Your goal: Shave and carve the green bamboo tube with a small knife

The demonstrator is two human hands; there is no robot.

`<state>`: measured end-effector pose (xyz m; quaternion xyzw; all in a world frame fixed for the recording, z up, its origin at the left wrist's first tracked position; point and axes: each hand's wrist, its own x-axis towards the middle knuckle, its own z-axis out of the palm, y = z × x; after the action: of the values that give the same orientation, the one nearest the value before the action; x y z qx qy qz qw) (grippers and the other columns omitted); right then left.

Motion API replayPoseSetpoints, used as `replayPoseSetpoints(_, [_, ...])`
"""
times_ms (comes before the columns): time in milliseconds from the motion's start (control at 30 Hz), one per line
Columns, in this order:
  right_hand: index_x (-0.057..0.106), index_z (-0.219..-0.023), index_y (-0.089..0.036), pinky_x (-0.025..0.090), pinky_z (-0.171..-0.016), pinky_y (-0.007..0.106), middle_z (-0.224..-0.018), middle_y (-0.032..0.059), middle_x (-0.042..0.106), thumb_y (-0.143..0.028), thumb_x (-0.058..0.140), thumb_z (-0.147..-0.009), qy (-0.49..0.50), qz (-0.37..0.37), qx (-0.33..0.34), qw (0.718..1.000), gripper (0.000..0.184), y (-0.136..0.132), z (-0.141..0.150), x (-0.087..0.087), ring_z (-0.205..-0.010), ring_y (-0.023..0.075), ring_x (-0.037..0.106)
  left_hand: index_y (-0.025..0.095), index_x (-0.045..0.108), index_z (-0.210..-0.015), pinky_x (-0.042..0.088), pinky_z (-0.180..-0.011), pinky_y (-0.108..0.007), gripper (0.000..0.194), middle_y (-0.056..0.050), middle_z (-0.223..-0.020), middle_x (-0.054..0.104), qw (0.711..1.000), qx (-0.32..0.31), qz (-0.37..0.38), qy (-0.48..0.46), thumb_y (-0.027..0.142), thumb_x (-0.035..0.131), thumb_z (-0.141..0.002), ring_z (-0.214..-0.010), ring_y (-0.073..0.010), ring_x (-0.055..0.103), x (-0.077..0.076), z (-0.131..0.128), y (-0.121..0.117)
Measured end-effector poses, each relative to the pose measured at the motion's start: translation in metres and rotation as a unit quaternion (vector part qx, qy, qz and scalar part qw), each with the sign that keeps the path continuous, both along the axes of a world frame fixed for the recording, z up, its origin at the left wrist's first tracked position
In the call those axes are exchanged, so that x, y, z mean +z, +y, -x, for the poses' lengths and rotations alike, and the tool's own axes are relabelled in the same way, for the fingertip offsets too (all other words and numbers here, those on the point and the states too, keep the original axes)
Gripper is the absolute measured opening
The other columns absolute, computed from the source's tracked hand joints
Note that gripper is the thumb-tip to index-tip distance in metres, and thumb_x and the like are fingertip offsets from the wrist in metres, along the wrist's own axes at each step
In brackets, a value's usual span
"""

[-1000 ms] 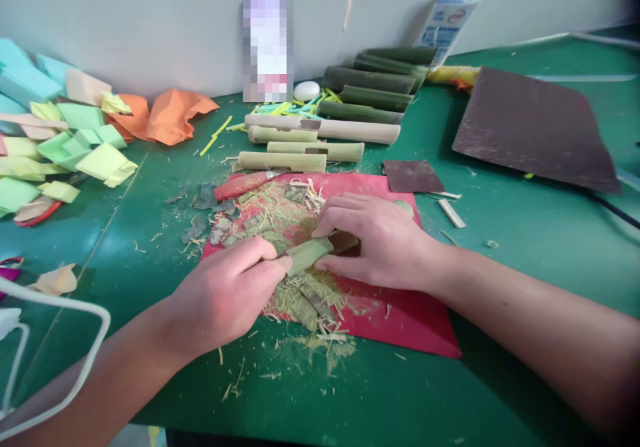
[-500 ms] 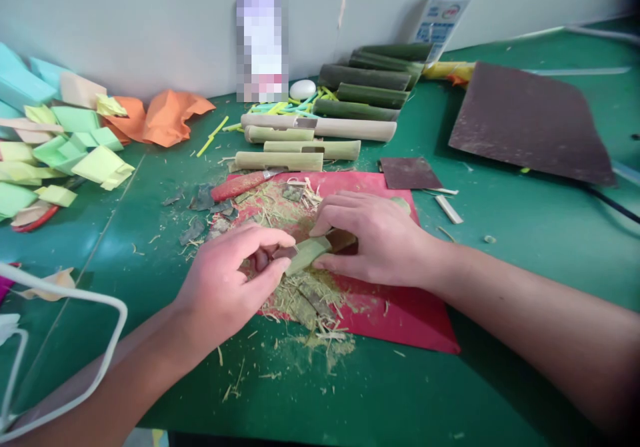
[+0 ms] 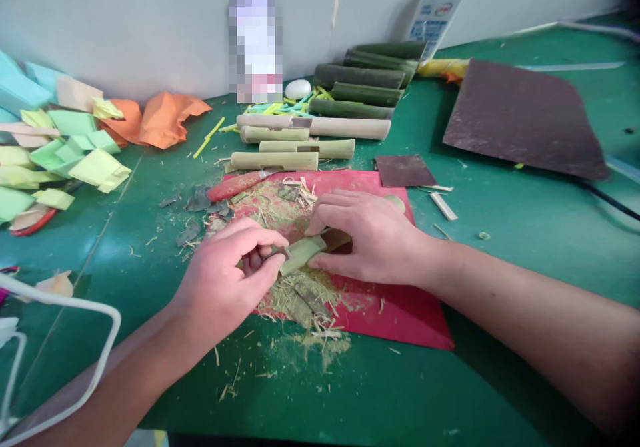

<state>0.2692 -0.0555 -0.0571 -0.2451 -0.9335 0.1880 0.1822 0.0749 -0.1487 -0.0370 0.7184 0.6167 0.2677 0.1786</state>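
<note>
Over a red sheet (image 3: 400,313), my right hand (image 3: 373,240) is closed round a short, peeled pale-green bamboo tube (image 3: 301,253). A cut-out shows in the tube close to my right fingers. My left hand (image 3: 225,270) is closed, thumb and forefinger pinching a small dark piece of what looks like sandpaper (image 3: 286,252) against the tube's left end. Its other fingers are curled in, and part of the piece is hidden by them. Bamboo shavings (image 3: 300,300) and dust lie under both hands. A red-handled knife (image 3: 235,187) rests beyond my left hand.
Several cut bamboo tubes (image 3: 350,128) lie in rows behind the sheet. A dark brown sheet (image 3: 525,120) and a smaller dark square (image 3: 404,170) are to the right. Folded coloured papers (image 3: 75,133) pile up at left. A white wire frame (image 3: 113,327) stands near my left forearm.
The whole view has shifted slightly left. The dark piece in my left fingers shows more clearly at the tube's end. Both hands keep their hold.
</note>
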Motion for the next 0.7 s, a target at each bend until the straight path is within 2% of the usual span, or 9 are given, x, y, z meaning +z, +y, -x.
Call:
replayPoseSetpoints(67, [0.057, -0.077, -0.018, 0.031, -0.060, 0.027, -0.076, -0.0006, 0.057, -0.036, 0.067, -0.073, 0.000, 0.001, 0.000, 1.000, 0.021, 0.000, 0.000, 0.000, -0.073, 0.0144, 0.050, 0.020, 0.066, -0.084, 0.044, -0.058, -0.019, 0.011, 0.001, -0.079, 0.060, 1.000, 0.002, -0.006, 0.015, 0.013, 0.059, -0.078, -0.069, -0.0094, 0.055, 0.003, -0.001, 0.000])
replayPoseSetpoints(300, [0.058, -0.077, -0.017, 0.029, -0.059, 0.027, -0.076, -0.0008, 0.057, -0.035, 0.069, -0.071, 0.009, 0.010, 0.002, 1.000, 0.021, 0.000, 0.000, -0.001, -0.072, 0.0138, 0.050, 0.022, 0.065, -0.084, 0.043, -0.059, -0.020, 0.008, 0.002, -0.077, 0.060, 0.998, 0.001, 0.003, 0.063, 0.018, 0.060, -0.079, -0.067, -0.0097, 0.054, 0.006, -0.001, 0.001])
replayPoseSetpoints(500, [0.057, -0.076, -0.017, 0.029, -0.060, 0.027, -0.078, 0.0002, 0.058, -0.035, 0.068, -0.072, 0.009, 0.010, 0.004, 1.000, 0.021, 0.000, -0.001, 0.000, -0.072, 0.0139, 0.050, 0.022, 0.066, -0.082, 0.041, -0.054, -0.020, 0.007, 0.004, -0.072, 0.061, 0.998, 0.008, 0.042, 0.036, 0.021, 0.063, -0.077, -0.058, -0.0074, 0.051, 0.006, 0.001, 0.005])
replayPoseSetpoints(700, [0.058, -0.079, -0.018, 0.030, -0.059, 0.026, -0.078, -0.0002, 0.057, -0.037, 0.068, -0.072, 0.001, 0.011, -0.005, 1.000, 0.023, 0.000, -0.001, -0.002, -0.072, 0.0139, 0.050, 0.021, 0.067, -0.078, 0.039, -0.050, -0.019, 0.005, 0.004, -0.064, 0.059, 0.997, 0.015, 0.080, 0.003, 0.021, 0.066, -0.073, -0.055, -0.0078, 0.051, 0.006, -0.011, 0.020])
